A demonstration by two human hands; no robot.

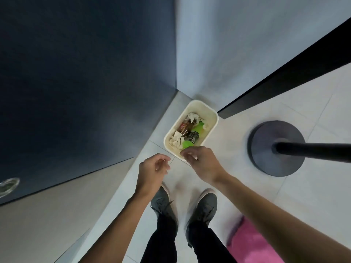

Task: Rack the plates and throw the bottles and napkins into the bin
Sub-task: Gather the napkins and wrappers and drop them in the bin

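A cream bin [212, 113] stands on the floor in the corner, seen from above. Inside lie a green bottle [191, 137], a brown bottle [187, 128] and crumpled white napkins [175, 141]. My right hand [199, 160] hovers over the bin's near rim with fingers loosely curled and nothing in it. My left hand [152, 170] hangs to the left of the bin above the tiles, fingers loosely bent and holding nothing. No plates are in view.
A dark blue cabinet face [85, 82] fills the left, a pale wall [247, 44] the back. A round dark stand base [275, 149] with its pole sits right of the bin. My grey shoes [205, 205] stand on pale tiles; something pink [252, 243] lies bottom right.
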